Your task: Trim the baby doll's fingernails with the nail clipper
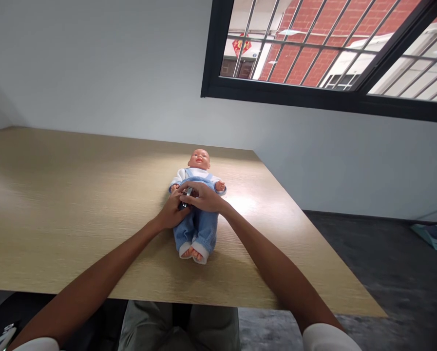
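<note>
A baby doll (195,239) in blue overalls and a white top lies on its back on the table, head toward the wall and bare feet toward me. Over its belly, my two hands meet around a small shiny metal thing that looks like a nail clipper (189,192). My right hand (205,198) pinches it from the right with thumb and fingers. From the left, my left hand (171,210) closes around its lower end, close beside the doll's hand (174,187). My fingers partly hide the clipper.
The light wooden table (75,195) has its right edge running diagonally beside the doll. Behind it stands a plain wall with a barred, dark-framed window (276,92). My legs (145,324) are under the near edge. A teal object (432,237) lies on the dark floor at right.
</note>
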A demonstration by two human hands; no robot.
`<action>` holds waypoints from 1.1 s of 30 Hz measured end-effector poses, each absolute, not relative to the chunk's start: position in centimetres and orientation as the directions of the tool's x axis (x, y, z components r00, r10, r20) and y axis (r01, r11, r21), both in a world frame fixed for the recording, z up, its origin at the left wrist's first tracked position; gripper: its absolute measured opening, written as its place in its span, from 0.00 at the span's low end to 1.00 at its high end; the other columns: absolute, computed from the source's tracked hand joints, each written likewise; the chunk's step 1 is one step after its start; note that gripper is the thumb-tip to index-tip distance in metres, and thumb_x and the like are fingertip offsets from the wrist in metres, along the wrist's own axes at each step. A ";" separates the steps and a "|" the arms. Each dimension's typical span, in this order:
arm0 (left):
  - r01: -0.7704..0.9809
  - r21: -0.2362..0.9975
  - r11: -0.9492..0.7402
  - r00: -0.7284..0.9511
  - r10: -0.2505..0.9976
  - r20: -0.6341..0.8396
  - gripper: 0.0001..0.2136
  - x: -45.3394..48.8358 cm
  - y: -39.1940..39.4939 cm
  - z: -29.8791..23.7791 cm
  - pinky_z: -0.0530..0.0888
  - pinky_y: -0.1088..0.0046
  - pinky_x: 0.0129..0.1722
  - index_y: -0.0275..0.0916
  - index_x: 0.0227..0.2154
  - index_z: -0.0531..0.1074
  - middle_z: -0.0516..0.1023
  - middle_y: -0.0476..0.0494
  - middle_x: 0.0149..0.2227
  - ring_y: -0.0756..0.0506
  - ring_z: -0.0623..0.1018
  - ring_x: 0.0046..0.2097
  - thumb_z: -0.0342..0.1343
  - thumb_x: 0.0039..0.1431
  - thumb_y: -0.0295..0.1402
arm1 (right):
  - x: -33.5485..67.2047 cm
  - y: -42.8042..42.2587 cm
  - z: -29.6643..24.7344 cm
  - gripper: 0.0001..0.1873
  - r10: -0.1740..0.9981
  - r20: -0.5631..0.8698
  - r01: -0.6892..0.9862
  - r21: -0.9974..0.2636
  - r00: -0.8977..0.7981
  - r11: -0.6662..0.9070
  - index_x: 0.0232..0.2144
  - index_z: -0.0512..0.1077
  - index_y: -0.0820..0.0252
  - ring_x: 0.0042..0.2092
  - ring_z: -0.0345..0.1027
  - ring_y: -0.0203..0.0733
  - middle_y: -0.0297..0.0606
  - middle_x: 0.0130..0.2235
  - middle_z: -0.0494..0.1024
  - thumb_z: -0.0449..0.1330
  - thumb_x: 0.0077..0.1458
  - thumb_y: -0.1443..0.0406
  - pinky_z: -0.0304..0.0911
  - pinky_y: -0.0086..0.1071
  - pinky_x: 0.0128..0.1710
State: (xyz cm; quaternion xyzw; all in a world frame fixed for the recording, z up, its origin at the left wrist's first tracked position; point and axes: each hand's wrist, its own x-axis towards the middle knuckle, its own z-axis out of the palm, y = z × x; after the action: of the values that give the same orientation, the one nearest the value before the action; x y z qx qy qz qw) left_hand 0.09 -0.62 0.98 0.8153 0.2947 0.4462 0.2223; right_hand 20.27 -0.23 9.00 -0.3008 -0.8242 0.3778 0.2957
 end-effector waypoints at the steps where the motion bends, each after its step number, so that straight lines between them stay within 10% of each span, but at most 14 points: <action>1: 0.288 0.627 -0.724 0.425 0.683 0.594 0.11 0.1 -0.6 0.9 0.76 0.40 0.71 0.39 0.46 0.83 0.86 0.34 0.56 0.30 0.83 0.60 0.61 0.67 0.37 | 20.3 -0.2 9.0 0.16 0.719 0.263 0.274 -0.798 -0.643 0.537 0.51 0.80 0.57 0.40 0.75 0.42 0.38 0.45 0.85 0.69 0.71 0.53 0.72 0.39 0.46; 33: 0.324 0.578 -0.749 0.430 0.661 0.615 0.13 0.0 -0.9 1.6 0.80 0.44 0.69 0.38 0.51 0.82 0.86 0.36 0.56 0.34 0.83 0.58 0.60 0.70 0.37 | 20.1 -0.5 9.6 0.14 0.725 0.243 0.291 -0.799 -0.644 0.526 0.52 0.80 0.56 0.40 0.74 0.42 0.38 0.46 0.85 0.69 0.71 0.55 0.70 0.38 0.45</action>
State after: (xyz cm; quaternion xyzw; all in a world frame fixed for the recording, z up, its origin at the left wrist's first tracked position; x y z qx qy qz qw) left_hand 0.03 -0.91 1.62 0.8238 0.2990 0.4425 0.1902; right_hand 20.12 -0.53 9.60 -0.3080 -0.8247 0.3767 0.2883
